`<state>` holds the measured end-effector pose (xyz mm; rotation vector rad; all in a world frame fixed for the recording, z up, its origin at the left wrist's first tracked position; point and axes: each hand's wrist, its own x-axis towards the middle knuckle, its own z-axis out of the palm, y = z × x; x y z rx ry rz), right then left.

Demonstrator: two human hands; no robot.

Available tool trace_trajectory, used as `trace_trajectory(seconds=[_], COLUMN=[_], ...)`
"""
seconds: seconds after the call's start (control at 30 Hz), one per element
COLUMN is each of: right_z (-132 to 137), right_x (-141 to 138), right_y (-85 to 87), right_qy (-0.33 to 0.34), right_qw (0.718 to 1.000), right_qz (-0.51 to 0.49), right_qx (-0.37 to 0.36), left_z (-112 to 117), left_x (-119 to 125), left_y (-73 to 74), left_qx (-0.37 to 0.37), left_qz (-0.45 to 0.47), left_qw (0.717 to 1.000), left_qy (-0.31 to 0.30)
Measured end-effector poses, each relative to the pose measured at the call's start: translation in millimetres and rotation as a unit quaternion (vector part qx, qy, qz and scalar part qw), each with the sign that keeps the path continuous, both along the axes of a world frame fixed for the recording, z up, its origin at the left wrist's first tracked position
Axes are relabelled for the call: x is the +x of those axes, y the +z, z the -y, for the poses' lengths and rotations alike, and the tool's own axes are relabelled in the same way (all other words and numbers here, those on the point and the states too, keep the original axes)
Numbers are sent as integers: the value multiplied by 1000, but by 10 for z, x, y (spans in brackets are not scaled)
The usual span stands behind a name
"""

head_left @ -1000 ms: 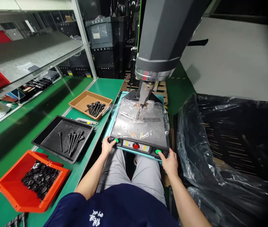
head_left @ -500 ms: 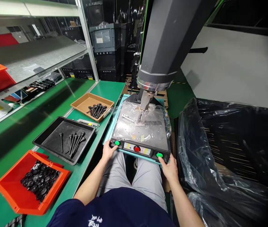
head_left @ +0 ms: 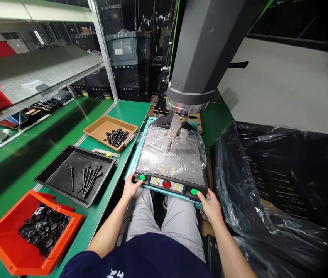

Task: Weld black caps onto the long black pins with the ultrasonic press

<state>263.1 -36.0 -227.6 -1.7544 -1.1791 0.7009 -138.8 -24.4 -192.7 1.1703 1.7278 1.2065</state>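
Note:
The press base [head_left: 187, 173] has a flat metal top partly covered with clear film, and two green buttons flank a red button [head_left: 166, 184] along its front. My left hand [head_left: 131, 187] grips the front left corner, its thumb beside the left green button [head_left: 142, 177]. At the front right corner my right hand [head_left: 212, 206] holds the base, with the thumb at the right edge of the other green button [head_left: 193, 191]. A metal press tip [head_left: 177, 125] reaches down from the dark machine head onto a small fixture [head_left: 170, 153]; any part beneath it is hard to make out.
On the green bench to the left are a brown tray [head_left: 106, 119] of black screw-like parts, a black tray [head_left: 56, 172] with several more, and a red-orange bin [head_left: 4, 243] of black round pieces. A plastic-lined container [head_left: 230, 173] stands right. Stacked crates [head_left: 126, 50] rise behind.
My right thumb has slid from the front of the right green button to its right edge. My left hand keeps its place. The view has shifted slightly.

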Motion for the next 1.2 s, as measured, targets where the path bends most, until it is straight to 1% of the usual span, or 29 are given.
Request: trace_trajectory(seconds=[0.1, 0.17, 0.27, 0.37, 0.47, 0.57, 0.67, 0.73, 0.8, 0.87, 0.93, 1.03, 1.1, 1.13, 1.2], right_z=[-164, -323, -614, -922, -1193, -1400, -1530, -1556, -1512, -1375, -1137, -633, -261, -81, 249], right_x=[68, 99, 135, 165, 180, 166, 126, 95, 76, 76, 94, 119, 111, 97, 50], right_y=[194, 370, 622, 794, 887, 934, 971, 1013, 1078, 1161, 1240, 1295, 1272, 1244, 1165], right_qy=[-31, -49, -42, -16, 8, 27, 45, 57, 66, 67, 59, 33, 13, 2, -16], right_qw=[998, 997, 996, 995, 997, 999, 997, 995, 992, 989, 987, 980, 971, 967, 960], right_qz=[-58, -56, -34, -13, 13, -13, -51, -72, -99, -126, -146, -194, -237, -255, -280], right_qx=[0, 33, 77, 93, 70, 39, 34, 32, 32, 37, 44, 41, 26, 14, -10], left_z=[-1, -4, -28, -76, -134, -194, -246, -263, -253, -206, -111, 115, 305, 407, 613], left_x=[-6, -3, 10, 27, 42, 57, 78, 92, 100, 96, 83, 64, 62, 64, 69], left_y=[99, 169, 248, 287, 311, 344, 402, 462, 547, 656, 776, 910, 928, 911, 833], left_qx=[3, 6, 7, 9, 19, 29, 32, 30, 40, 59, 70, 66, 56, 47, 22], left_qz=[62, 85, 91, 107, 143, 166, 160, 151, 147, 165, 206, 252, 260, 263, 273], left_qw=[998, 996, 995, 992, 986, 980, 980, 982, 981, 976, 966, 956, 955, 955, 954], left_qy=[-8, 10, 47, 68, 87, 108, 114, 109, 116, 131, 139, 137, 132, 128, 125])
